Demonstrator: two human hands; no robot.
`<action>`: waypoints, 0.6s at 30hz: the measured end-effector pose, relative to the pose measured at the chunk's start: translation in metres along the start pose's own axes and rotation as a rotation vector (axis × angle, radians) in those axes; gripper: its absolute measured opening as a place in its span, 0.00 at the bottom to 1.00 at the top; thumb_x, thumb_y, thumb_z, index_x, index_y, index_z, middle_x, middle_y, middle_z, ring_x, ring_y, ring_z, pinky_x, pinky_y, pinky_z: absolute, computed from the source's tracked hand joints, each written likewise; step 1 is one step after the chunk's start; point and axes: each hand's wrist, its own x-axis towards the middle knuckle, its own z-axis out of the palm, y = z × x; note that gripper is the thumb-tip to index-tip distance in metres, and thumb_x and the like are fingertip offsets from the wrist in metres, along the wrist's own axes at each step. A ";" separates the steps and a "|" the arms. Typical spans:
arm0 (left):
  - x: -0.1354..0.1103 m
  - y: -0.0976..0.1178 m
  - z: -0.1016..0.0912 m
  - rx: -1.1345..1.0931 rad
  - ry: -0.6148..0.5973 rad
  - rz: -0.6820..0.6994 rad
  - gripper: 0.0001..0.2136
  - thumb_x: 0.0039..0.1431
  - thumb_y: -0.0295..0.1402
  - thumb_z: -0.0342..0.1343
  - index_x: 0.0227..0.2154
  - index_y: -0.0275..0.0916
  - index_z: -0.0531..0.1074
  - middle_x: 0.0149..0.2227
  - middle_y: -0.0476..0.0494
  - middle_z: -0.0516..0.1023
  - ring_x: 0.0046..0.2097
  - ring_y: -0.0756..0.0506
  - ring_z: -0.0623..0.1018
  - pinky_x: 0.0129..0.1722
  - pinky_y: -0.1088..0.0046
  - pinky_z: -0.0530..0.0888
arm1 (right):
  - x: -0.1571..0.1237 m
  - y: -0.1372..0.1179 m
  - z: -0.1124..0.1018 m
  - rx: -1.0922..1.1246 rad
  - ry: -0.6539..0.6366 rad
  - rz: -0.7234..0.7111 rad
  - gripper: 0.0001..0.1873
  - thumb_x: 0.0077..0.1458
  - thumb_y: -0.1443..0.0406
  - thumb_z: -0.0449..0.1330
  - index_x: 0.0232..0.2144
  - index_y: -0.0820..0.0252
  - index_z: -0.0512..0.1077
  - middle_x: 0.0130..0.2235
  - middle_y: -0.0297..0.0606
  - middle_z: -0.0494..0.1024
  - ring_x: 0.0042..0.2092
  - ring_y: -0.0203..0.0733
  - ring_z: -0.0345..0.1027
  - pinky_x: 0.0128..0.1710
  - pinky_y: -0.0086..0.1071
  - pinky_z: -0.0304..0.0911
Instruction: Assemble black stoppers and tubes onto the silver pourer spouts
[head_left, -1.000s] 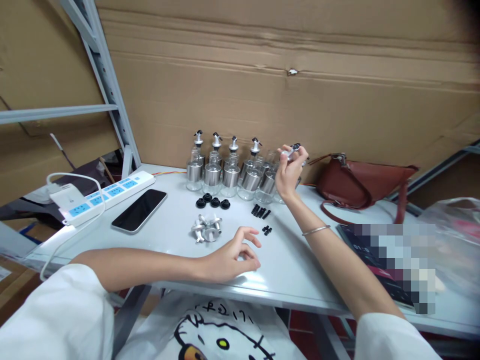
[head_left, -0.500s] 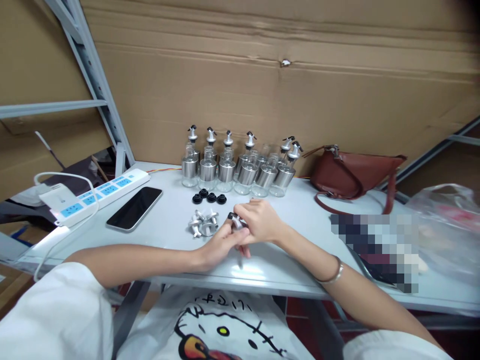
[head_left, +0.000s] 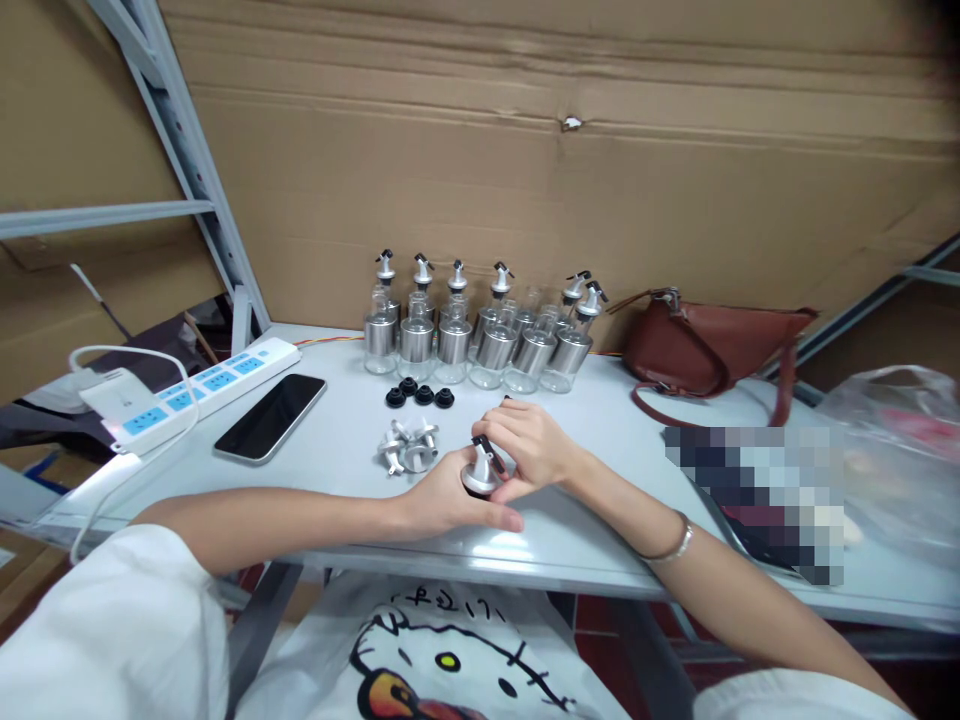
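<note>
Between my hands is a silver bottle pourer (head_left: 477,480) with a black flip cap and a dark base. My left hand (head_left: 439,500) wraps round its base, the thumb stretched along the near side. With curled fingers, my right hand (head_left: 531,442) grips the pourer at its black cap from the right; some fingertips are hidden. Left of my hands lies a small pile of silver spout parts (head_left: 409,447). Behind that pile sit several black stoppers (head_left: 424,395). Glass bottles with steel sleeves (head_left: 454,342) stand in rows farther back, some topped with similar pourers.
On the left are a phone (head_left: 271,418) and a white power strip (head_left: 214,385) with a cable. A brown handbag (head_left: 697,345), a blurred-out item (head_left: 757,500) and a clear plastic bag (head_left: 892,470) lie on the right. Cardboard (head_left: 480,190) stands behind the table.
The pourer has turned more upright and shows more clearly between my hands. My left hand has opened its thumb outward; my right hand has shifted slightly right and its fingers have moved on the cap.
</note>
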 end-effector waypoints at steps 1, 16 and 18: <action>0.000 0.001 0.000 0.001 0.002 0.003 0.21 0.35 0.36 0.68 0.29 0.36 0.62 0.24 0.56 0.60 0.28 0.53 0.60 0.29 0.75 0.59 | -0.001 0.000 0.000 -0.009 0.014 -0.009 0.36 0.56 0.39 0.37 0.32 0.64 0.66 0.23 0.36 0.68 0.24 0.37 0.59 0.27 0.31 0.52; 0.001 -0.001 0.001 0.007 -0.016 -0.097 0.22 0.38 0.40 0.66 0.26 0.39 0.57 0.17 0.61 0.57 0.19 0.56 0.57 0.20 0.78 0.53 | 0.002 0.000 -0.014 -0.130 0.119 -0.090 0.31 0.60 0.45 0.40 0.31 0.64 0.69 0.26 0.40 0.71 0.25 0.37 0.59 0.25 0.32 0.54; 0.001 0.000 0.003 -0.001 -0.020 -0.122 0.18 0.42 0.38 0.64 0.25 0.39 0.57 0.16 0.61 0.56 0.18 0.57 0.56 0.19 0.78 0.53 | 0.002 -0.002 -0.014 -0.166 0.108 -0.102 0.29 0.62 0.48 0.40 0.32 0.65 0.69 0.25 0.39 0.70 0.24 0.37 0.59 0.25 0.32 0.54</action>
